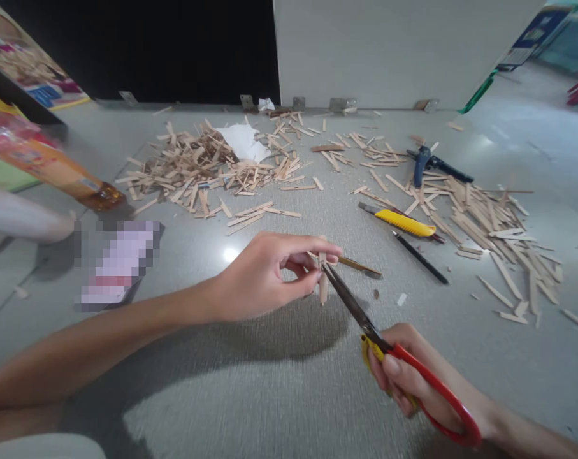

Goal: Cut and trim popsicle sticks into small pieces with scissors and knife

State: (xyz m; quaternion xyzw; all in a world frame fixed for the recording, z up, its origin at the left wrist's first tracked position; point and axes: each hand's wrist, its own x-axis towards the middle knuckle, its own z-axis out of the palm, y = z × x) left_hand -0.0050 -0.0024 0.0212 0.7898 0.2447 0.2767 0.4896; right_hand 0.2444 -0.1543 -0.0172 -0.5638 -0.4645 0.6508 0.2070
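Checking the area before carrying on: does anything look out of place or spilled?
Yes: wooden sticks lie in an untidy heap beyond the left hand, with crumpled white paper among them like stray litter.

From my remote view, 2 upright panels span the far side: a black panel [174,51] left, a pale grey panel [389,51] right, with metal brackets [343,104] along their foot. Light glares [231,255] off the grey floor [518,370]; shadow [279,395] darkens its near middle.
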